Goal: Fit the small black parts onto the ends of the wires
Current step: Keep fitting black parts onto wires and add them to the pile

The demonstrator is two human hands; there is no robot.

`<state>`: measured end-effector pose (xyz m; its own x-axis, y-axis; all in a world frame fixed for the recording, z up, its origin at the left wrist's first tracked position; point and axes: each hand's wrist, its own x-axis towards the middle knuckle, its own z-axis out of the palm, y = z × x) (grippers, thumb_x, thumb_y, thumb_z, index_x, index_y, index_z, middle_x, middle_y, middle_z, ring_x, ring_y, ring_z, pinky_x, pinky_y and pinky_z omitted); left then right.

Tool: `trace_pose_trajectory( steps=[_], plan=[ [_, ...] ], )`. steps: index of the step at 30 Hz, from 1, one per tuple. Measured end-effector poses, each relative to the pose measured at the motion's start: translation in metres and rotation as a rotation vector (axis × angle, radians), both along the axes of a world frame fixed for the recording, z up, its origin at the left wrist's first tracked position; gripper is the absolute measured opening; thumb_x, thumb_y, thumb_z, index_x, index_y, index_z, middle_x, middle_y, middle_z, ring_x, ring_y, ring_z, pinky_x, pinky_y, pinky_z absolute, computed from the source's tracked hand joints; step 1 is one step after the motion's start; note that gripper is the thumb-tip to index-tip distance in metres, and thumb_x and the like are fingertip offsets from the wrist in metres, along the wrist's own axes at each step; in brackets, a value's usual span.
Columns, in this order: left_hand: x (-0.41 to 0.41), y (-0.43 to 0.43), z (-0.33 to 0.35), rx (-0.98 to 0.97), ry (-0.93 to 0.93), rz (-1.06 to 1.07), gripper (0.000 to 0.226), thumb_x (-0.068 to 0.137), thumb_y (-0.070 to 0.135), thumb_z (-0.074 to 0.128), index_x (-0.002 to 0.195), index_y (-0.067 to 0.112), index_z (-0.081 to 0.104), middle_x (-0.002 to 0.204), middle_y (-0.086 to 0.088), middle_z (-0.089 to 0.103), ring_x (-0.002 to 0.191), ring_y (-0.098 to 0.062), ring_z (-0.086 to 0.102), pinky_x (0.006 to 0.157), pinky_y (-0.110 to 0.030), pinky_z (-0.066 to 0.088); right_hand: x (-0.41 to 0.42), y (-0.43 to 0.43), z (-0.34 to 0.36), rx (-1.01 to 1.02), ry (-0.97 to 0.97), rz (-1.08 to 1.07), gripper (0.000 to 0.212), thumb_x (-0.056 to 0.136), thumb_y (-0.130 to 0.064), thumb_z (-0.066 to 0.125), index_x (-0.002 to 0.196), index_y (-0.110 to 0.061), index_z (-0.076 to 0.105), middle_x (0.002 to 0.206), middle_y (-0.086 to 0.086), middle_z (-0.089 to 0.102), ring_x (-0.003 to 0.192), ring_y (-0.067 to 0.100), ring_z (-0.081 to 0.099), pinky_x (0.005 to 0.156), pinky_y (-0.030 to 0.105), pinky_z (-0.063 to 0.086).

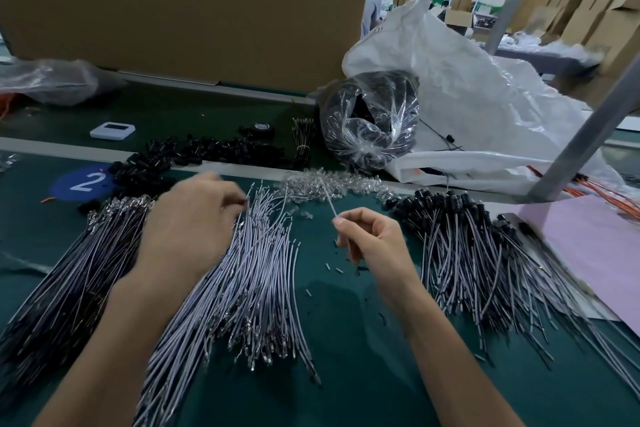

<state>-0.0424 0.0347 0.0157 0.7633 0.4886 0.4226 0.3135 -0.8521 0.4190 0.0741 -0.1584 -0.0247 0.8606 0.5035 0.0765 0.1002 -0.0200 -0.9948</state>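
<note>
Nearest, a green mat (346,340) carries three fans of wire. A dark bundle (69,270) lies at left and loose grey wires (249,288) in the middle. At right are capped wires (485,253), each with a black part on its far end. The left hand (194,218) lies knuckles-up over the far tips of the grey wires with its fingers curled down. It is motion-blurred, so I cannot tell whether it pinches anything. The right hand (374,239) is just right of that fan. Thumb and forefinger pinch one wire (329,201), which slants up and away, and the other fingers are curled. Small bits are scattered on the mat by the right wrist. Beyond the hands is a drift of clear parts (329,184). Left of it, black parts (207,149) are heaped along a pale strip and touch a blue disc (83,181) marked 2. Farther back stand a tape roll (262,128), a white device (112,131) and a clear bag (370,118) of dark pieces. The bag leans on a white sack (467,87). Cardboard (187,3) walls off the rear.
</note>
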Motion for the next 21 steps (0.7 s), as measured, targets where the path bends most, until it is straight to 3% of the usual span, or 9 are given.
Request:
trace_pose_trajectory(
  steps=[2, 5, 8, 14, 21],
  plan=[
    [-0.003, -0.025, 0.006, 0.086, -0.124, -0.296, 0.011, 0.085, 0.01, 0.073, 0.093, 0.015, 0.078, 0.089, 0.003, 0.069, 0.066, -0.016, 0.062, 0.063, -0.034, 0.056, -0.001, 0.0, 0.0, 0.015, 0.033, 0.006, 0.011, 0.093, -0.016, 0.064, 0.084, -0.01, 0.067, 0.061, -0.004, 0.06, 0.051, 0.007, 0.048, 0.051, 0.016, 0.04],
    [0.001, -0.048, 0.001, 0.185, -0.096, -0.554, 0.029, 0.073, -0.012, 0.076, 0.094, 0.008, 0.078, 0.103, -0.005, 0.073, 0.064, -0.024, 0.07, 0.057, -0.037, 0.06, -0.004, 0.002, 0.0, 0.074, 0.112, 0.052, 0.01, 0.094, -0.014, 0.062, 0.087, -0.008, 0.067, 0.069, -0.001, 0.068, 0.059, 0.007, 0.058, 0.06, 0.019, 0.049],
    [0.009, -0.056, -0.01, 0.23, -0.066, -0.628, 0.042, 0.067, -0.017, 0.076, 0.101, 0.008, 0.077, 0.117, -0.001, 0.072, 0.081, -0.021, 0.075, 0.063, -0.036, 0.062, -0.006, 0.004, 0.0, 0.135, 0.189, 0.043, 0.013, 0.094, -0.014, 0.062, 0.085, -0.01, 0.072, 0.076, 0.002, 0.071, 0.07, 0.011, 0.063, 0.069, 0.021, 0.053],
    [0.018, -0.055, -0.018, 0.254, -0.129, -0.682, 0.048, 0.059, -0.018, 0.081, 0.099, 0.008, 0.077, 0.112, -0.003, 0.073, 0.09, -0.018, 0.074, 0.066, -0.036, 0.062, -0.007, 0.005, 0.003, 0.21, 0.288, 0.013, 0.021, 0.094, -0.014, 0.061, 0.076, -0.016, 0.073, 0.077, 0.002, 0.072, 0.071, 0.011, 0.066, 0.066, 0.02, 0.053],
    [0.021, -0.057, -0.025, 0.268, -0.084, -0.755, 0.031, 0.073, -0.013, 0.075, 0.095, 0.009, 0.077, 0.104, 0.002, 0.075, 0.086, -0.021, 0.074, 0.062, -0.037, 0.061, -0.01, 0.005, 0.003, 0.306, 0.408, 0.043, 0.008, 0.089, -0.008, 0.064, 0.089, -0.003, 0.07, 0.085, 0.014, 0.075, 0.076, 0.015, 0.072, 0.063, 0.018, 0.055]
  ],
)
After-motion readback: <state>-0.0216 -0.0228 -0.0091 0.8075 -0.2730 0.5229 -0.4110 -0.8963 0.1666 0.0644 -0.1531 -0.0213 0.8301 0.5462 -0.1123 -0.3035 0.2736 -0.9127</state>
